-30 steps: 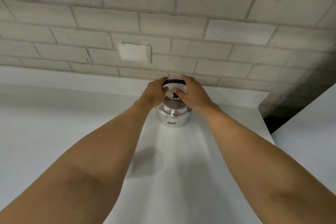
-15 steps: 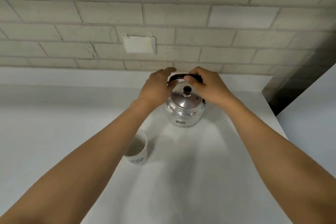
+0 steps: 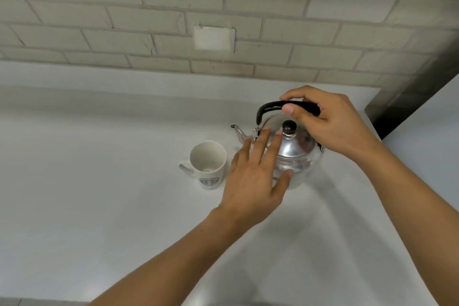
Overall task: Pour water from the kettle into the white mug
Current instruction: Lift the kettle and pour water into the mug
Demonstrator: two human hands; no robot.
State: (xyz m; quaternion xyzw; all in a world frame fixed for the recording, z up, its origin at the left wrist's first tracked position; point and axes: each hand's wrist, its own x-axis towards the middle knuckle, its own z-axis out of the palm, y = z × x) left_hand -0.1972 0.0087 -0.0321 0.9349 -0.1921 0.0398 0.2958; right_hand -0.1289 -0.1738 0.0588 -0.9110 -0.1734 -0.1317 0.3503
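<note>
A shiny metal kettle (image 3: pixel 295 149) with a black handle and a black lid knob stands on the white counter (image 3: pixel 99 206), its spout pointing left. My right hand (image 3: pixel 332 124) is closed around the black handle from the right. My left hand (image 3: pixel 255 176) is spread flat against the kettle's near left side, fingers reaching toward the lid. A white mug (image 3: pixel 207 165) with a green logo stands upright just left of the kettle, below the spout, its handle to the left. It looks nearly empty inside.
A pale brick wall (image 3: pixel 149 20) with a white blank plate (image 3: pixel 214 38) runs behind the counter. The counter ends at a dark gap (image 3: pixel 397 112) on the right, beside another white surface (image 3: pixel 434 144).
My left hand has come off the handle and now lies spread against the kettle's side. The view has tilted down, bringing the mug fully into sight. My right hand stays on the handle.
</note>
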